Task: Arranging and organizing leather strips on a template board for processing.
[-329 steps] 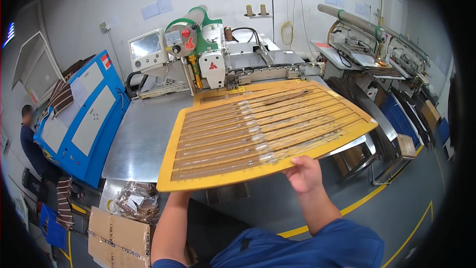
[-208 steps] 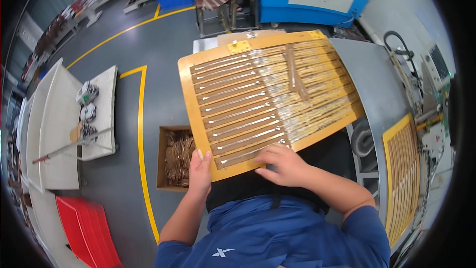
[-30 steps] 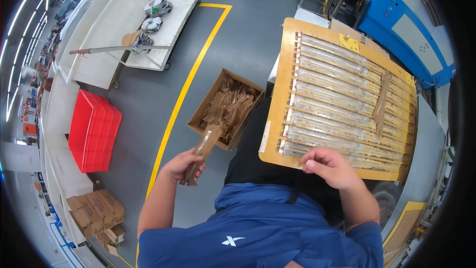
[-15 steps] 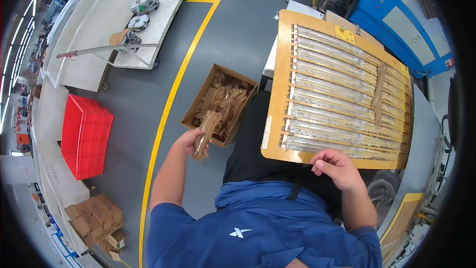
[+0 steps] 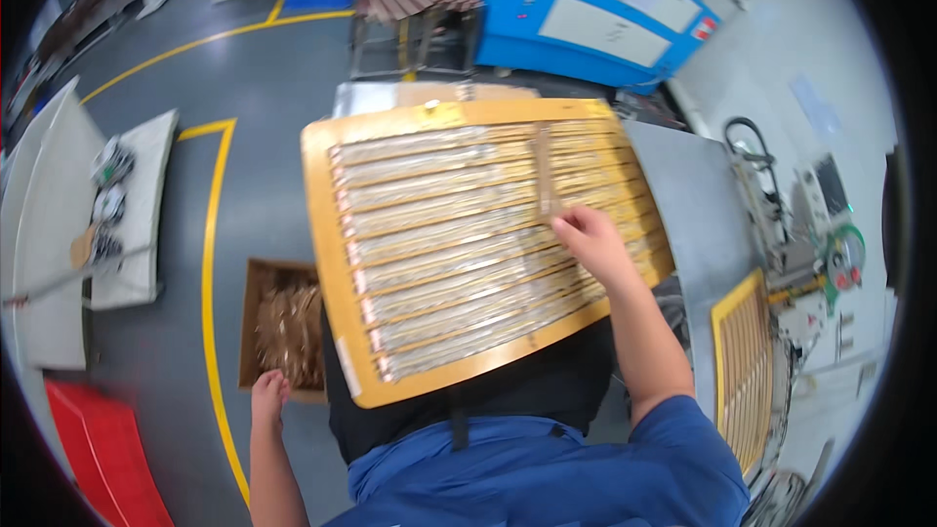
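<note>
A yellow-framed board with rows of clear, shiny channels rests tilted in front of me, over my lap. Across its right part lies a narrow bundle of brown strips. My right hand pinches the near end of that bundle between thumb and fingers. Low on the left, my left hand is closed beside the near edge of an open cardboard box; no strips show in its fingers. Inside the box is a loose pile of brown strips.
A grey metal table is right of the board, with a second slatted yellow frame nearer me. A blue machine and a strip-laden stand are beyond. Left are a red bin and a white cart.
My view has swung right. The strip bundle that my left hand held is gone from it. My right hand has moved from the board's near edge to the strips lying on the board.
</note>
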Available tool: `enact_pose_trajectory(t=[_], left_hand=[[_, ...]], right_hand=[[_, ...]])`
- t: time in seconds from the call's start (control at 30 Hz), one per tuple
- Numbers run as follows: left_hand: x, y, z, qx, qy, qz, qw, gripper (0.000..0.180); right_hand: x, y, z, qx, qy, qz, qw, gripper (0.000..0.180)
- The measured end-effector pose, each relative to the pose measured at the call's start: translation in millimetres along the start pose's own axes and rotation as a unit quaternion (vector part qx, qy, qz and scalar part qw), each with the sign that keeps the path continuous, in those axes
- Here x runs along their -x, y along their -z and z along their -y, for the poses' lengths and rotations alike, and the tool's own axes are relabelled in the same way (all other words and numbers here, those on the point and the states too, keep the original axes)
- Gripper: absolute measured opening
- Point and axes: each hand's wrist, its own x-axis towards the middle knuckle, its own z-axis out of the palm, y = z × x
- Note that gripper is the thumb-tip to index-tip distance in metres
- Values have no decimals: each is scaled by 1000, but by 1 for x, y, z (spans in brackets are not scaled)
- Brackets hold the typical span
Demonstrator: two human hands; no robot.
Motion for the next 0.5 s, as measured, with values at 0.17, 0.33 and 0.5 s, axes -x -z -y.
enact_pose_trajectory(t=[0.17,0.33,0.5], left_hand=[[65,-80,-84,37,-129,43,990,23],[137,-130,-122,176,-176,210,946,32],[172,-161,-138,171,-217,215,937,54]], right_hand=[[-64,23,-3,200,-47,-81,975,25],[-90,17,-5,217,67,-48,973,25],[-90,20,-21,273,279,61,919,35]])
